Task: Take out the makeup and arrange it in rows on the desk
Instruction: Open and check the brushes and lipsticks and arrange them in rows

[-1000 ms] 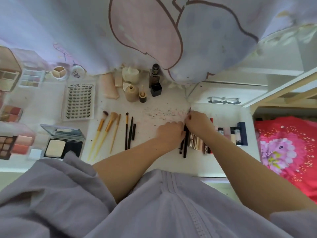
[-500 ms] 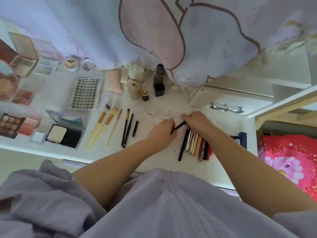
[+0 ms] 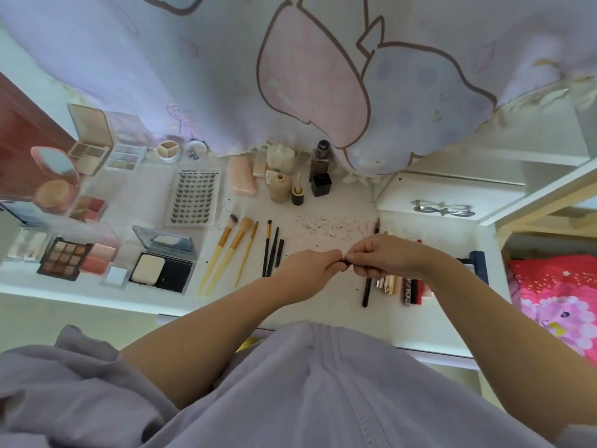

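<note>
Right now your left hand (image 3: 307, 270) and right hand (image 3: 382, 255) meet just above the white surface (image 3: 323, 305), fingers of both curled and pinching the two ends of a small dark stick-like item (image 3: 345, 262); so little of it shows between your fingertips that you cannot tell exactly what it is.

Under your right wrist lies a row of lip products and tubes (image 3: 400, 286), side by side, with a long black pencil (image 3: 366, 291) at its left edge and a dark blue case (image 3: 478, 263) at the far right, partly hidden by your arm.

To the left of your hands sit three slim black brushes (image 3: 271, 248) and, beside them, three yellow-handled brushes (image 3: 226, 253), all pointing away from you. Further left are an open powder compact (image 3: 161, 263), a brown eyeshadow palette (image 3: 66, 257) and a lash tray (image 3: 193, 198).

Along the back edge, near the hanging curtain (image 3: 307, 76), stand a dark bottle (image 3: 319, 163), a black cube cap (image 3: 321, 184) and a beige bottle (image 3: 279, 187). Dark specks are scattered over the surface just beyond your hands.
</note>
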`<control>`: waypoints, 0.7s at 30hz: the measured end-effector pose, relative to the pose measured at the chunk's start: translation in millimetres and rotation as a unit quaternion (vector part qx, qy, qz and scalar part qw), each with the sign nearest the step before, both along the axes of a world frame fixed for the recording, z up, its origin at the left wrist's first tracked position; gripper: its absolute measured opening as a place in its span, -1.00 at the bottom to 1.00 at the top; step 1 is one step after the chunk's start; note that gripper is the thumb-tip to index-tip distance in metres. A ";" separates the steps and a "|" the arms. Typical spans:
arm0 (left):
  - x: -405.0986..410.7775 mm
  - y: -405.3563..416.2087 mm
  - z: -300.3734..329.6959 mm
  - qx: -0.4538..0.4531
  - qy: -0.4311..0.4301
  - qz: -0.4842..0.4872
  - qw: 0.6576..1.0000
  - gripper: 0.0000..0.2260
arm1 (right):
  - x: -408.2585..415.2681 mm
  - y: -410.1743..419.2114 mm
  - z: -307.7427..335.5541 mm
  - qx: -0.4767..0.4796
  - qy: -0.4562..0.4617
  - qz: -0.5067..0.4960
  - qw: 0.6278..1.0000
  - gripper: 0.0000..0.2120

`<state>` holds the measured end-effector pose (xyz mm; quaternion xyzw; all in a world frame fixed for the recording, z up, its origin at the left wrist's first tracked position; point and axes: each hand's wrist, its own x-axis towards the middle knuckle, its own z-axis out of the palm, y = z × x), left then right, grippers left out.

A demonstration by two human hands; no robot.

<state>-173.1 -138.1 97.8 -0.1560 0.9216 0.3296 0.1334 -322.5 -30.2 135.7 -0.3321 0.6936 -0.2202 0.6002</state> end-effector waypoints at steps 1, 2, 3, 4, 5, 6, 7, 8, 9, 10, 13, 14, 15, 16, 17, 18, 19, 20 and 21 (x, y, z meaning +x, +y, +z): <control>1.3 -0.1 -0.1 0.009 0.002 0.004 1.000 -0.72 | 2.2 1.0 -1.1 -0.001 -0.004 -0.004 1.000 -0.77; 1.8 -0.2 -0.2 0.017 0.002 0.006 1.000 -0.73 | 4.0 1.7 -1.3 0.001 -0.007 -0.007 1.000 -0.78; 2.1 0.0 -1.5 0.029 0.000 0.007 1.000 -0.73 | 5.0 2.2 -1.5 0.009 -0.007 -0.006 1.000 -0.78; 2.9 -0.1 -3.5 0.044 -0.006 0.009 0.999 -0.74 | 5.5 2.7 -0.8 0.020 0.000 -0.003 1.000 -0.79; 3.7 -0.9 -6.0 0.066 -0.015 0.015 0.998 -0.75 | 4.7 3.0 0.0 0.033 0.016 0.001 0.999 -0.81; 4.7 -2.4 -8.1 0.093 -0.025 0.023 0.995 -0.77 | 3.1 3.3 1.5 0.046 0.040 0.001 0.998 -0.82; 5.7 -5.6 -11.3 0.121 -0.036 0.038 0.991 -0.80 | 0.6 3.9 1.7 0.057 0.069 -0.008 0.996 -0.83; 5.7 -9.2 -12.2 0.145 -0.044 0.063 0.987 -0.83 | -2.1 4.1 0.3 0.064 0.093 -0.030 0.993 -0.84; 4.6 -14.0 -13.8 0.166 -0.049 0.105 0.979 -0.85 | -4.0 4.1 -2.3 0.068 0.106 -0.067 0.990 -0.85; 2.8 -19.1 -15.7 0.192 -0.047 0.165 0.966 -0.87 | -3.3 3.0 -5.1 0.071 0.108 -0.108 0.986 -0.86; -7.1 -35.2 -21.0 0.206 -0.047 0.295 0.932 -0.85 | 16.1 -11.8 -19.9 0.094 0.112 -0.165 0.975 -0.90; -10.3 -41.0 -23.5 0.161 -0.054 0.288 0.942 -0.83 | 25.9 -19.5 -27.3 0.103 0.118 -0.163 0.974 -0.91; -12.8 -46.5 -24.9 0.115 -0.066 0.271 0.953 -0.79 | 35.2 -28.1 -35.4 0.109 0.130 -0.162 0.972 -0.91; -14.4 -51.7 -24.1 0.066 -0.079 0.250 0.963 -0.77 | 44.0 -36.5 -42.4 0.113 0.151 -0.160 0.969 -0.89; -15.7 -56.7 -23.3 0.018 -0.094 0.223 0.970 -0.75 | 51.2 -44.0 -48.5 0.116 0.181 -0.156 0.964 -0.87; -16.7 -61.4 -22.7 -0.027 -0.105 0.195 0.975 -0.74 | 57.9 -50.4 -53.4 0.114 0.215 -0.147 0.959 -0.86; -17.5 -65.4 -23.0 -0.062 -0.115 0.172 0.976 -0.74 | 64.2 -56.0 -57.2 0.112 0.248 -0.133 0.953 -0.84; -18.1 -68.3 -22.9 -0.088 -0.122 0.153 0.977 -0.75 | 70.3 -60.9 -60.1 0.111 0.275 -0.119 0.948 -0.83; -18.6 -70.2 -23.1 -0.106 -0.128 0.138 0.976 -0.76 | 76.0 -65.5 -63.3 0.113 0.297 -0.103 0.942 -0.79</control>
